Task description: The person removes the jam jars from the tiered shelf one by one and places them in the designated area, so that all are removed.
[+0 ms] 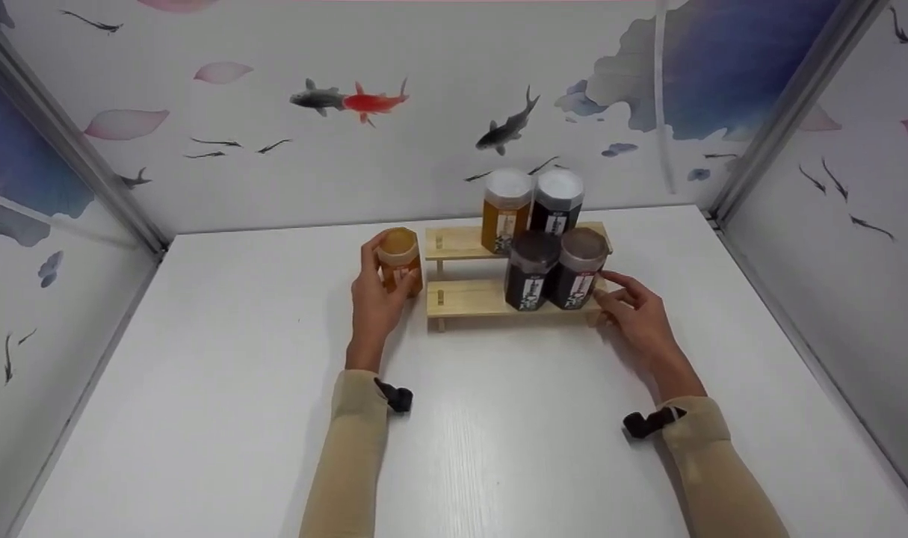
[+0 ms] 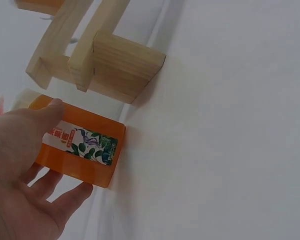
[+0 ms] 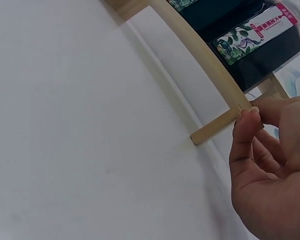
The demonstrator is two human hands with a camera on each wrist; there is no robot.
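My left hand [image 1: 379,299] grips a jar [image 1: 400,258] of orange-amber contents just left of a two-tier wooden rack [image 1: 468,299]. In the left wrist view, the thumb lies along the labelled side of this jar [image 2: 82,142], whose base is at the table. My right hand [image 1: 637,317] is at the right end of the lower tier. Its thumb and forefinger pinch the end of the rack [image 3: 217,125] in the right wrist view. Near those fingers, a dark jar [image 1: 579,273] with a pink-edged label stands on the lower tier.
Another dark jar [image 1: 530,276] stands beside it. On the upper tier are an amber jar [image 1: 504,217] and a dark jar [image 1: 558,202], both with white lids. The rack stands near the back edge of a white table [image 1: 461,433], with printed panels [image 1: 424,149] around it.
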